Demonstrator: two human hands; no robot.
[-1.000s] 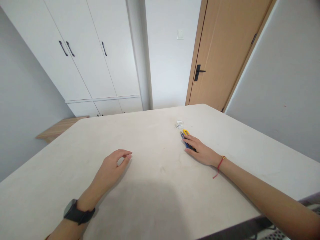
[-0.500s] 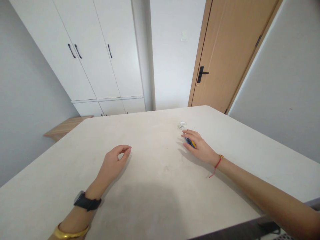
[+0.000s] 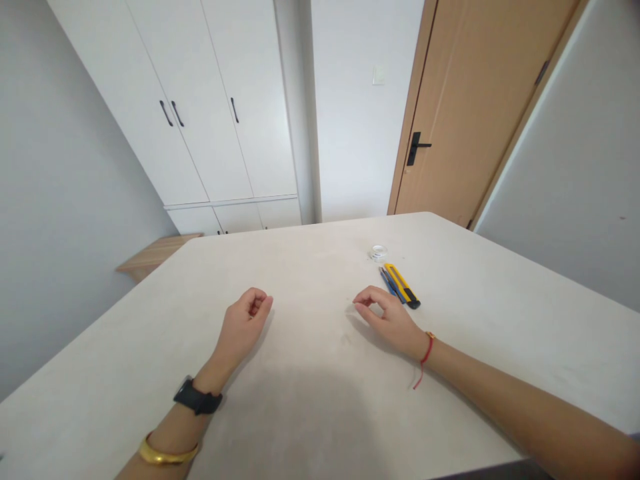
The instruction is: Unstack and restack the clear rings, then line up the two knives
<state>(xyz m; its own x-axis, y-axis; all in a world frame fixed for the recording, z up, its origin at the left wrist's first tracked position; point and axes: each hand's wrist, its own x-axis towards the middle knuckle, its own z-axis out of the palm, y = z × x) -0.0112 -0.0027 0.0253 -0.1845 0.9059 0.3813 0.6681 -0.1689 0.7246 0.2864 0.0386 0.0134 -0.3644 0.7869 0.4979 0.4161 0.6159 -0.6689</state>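
Note:
My left hand (image 3: 246, 325) rests on the pale tabletop with its fingers curled in and the thumb against the index finger; nothing shows in it. To the right, my right hand (image 3: 389, 321) lies with thumb and index fingertips brought together and no object visible between them. Just beyond its knuckles lies a yellow and black utility knife (image 3: 399, 279). Along the knife's left side is a slim blue and dark tool (image 3: 391, 284), its kind unclear and its near end close to my hand. A small clear roll of tape (image 3: 379, 253) lies behind both.
The white table (image 3: 310, 273) reaches to a rounded far edge. Behind it stand a white cupboard (image 3: 200, 133) with black handles and a wooden door (image 3: 470, 120). A wooden ledge (image 3: 155, 257) juts out at the far left.
My right hand has drawn back and left from over the blue tool, its fingers closing together. The knife and tool are now uncovered. My left hand's fingers have curled in more; the view has shifted slightly.

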